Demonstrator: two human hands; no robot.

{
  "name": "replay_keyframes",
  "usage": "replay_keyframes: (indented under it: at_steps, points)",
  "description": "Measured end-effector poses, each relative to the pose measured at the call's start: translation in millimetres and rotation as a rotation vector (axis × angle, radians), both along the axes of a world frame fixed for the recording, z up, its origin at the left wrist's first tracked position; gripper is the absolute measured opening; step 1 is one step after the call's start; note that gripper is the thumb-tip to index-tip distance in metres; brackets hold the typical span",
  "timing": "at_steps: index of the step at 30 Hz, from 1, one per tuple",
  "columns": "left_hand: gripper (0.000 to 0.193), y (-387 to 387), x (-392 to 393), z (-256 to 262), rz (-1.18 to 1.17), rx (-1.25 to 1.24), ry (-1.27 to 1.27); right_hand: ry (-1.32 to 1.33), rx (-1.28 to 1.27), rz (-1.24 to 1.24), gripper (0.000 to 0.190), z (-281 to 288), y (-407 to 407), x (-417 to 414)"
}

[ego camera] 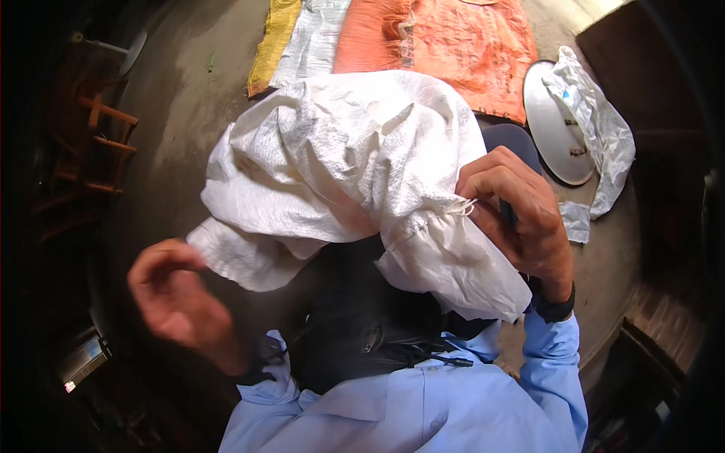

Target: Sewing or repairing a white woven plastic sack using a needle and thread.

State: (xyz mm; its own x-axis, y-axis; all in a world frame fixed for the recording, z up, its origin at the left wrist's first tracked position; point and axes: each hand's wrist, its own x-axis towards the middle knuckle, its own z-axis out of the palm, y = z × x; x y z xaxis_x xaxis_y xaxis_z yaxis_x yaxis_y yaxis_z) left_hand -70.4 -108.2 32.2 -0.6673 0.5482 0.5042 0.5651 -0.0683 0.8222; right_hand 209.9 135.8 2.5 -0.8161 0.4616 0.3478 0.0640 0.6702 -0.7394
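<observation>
A white woven plastic sack (pixel 340 147) lies crumpled across my lap, its folds bunched towards the right. My right hand (pixel 515 209) pinches the sack's gathered, stitched edge, where loose white threads (pixel 465 207) stick out by the thumb. Below that grip, a thinner white flap (pixel 453 266) hangs towards my body. My left hand (pixel 181 294) is blurred, its fingers curled beside the sack's lower left corner (pixel 249 255). Whether those fingertips touch the sack is unclear.
Orange woven sacks (pixel 470 51), a white one (pixel 311 39) and a yellow one (pixel 274 45) lie on the floor ahead. At right, another white sack (pixel 606 141) drapes over a metal disc (pixel 552 124). Wooden furniture (pixel 107 141) stands left. A black cable (pixel 453 360) crosses my shirt.
</observation>
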Motion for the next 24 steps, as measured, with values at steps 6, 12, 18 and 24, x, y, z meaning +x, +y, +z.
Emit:
replay_keyframes:
  at_steps: [6, 12, 18, 24]
  points:
    - [0.036, 63, 73, -16, -0.491, -0.232, 0.254, -0.009, 0.025, 0.001, 0.024, -1, -3, 1]
    - [0.030, 76, 78, -23, -0.508, -0.257, 0.359, 0.026, 0.072, 0.034, 0.027, 2, -1, -3]
    - [0.020, 76, 82, -15, -0.518, -0.385, 0.254, 0.035, 0.067, 0.047, 0.027, 6, 0, -3]
    - [0.017, 77, 86, -14, -0.528, -0.417, -0.013, 0.042, 0.092, 0.092, 0.028, 6, 1, -9]
